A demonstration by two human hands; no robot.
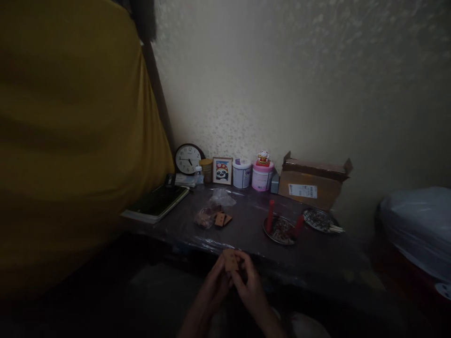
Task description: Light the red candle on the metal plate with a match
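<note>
As a pale wall (225, 61) fills the back, a huge yellow cloth (77, 117) hangs down on the left. By the wall is a dark, shiny table (246, 211). On the far right sits a big pale bundle (419, 225) in shiny plastic. At the back of the table stands a brown cardboard box (310, 176) with a white label on its front. A flat green thing (158, 202), like a big book, lies at the left end.

Down in front, by the near edge of the table, the left hand (218, 278) and the right hand (248, 279) are close together. Both have bent fingers, and they pinch one small brown card (231, 260) between them, above the dark space in front of the table.

Two round plates (284, 243) hold dark bits. A round clock (188, 159) leans at the back. In a row beside it are a framed panda picture (222, 171), a white tub (242, 173) and a pink tub (261, 177). Near the middle lies a clear plastic bag (222, 198), with brown pieces (220, 219) just in front. On the nearer plate, one red candle (270, 216) stands up and another leans. A little figure (263, 158) sits on the pink tub. Thin sticks (336, 229) rest on the other plate.
</note>
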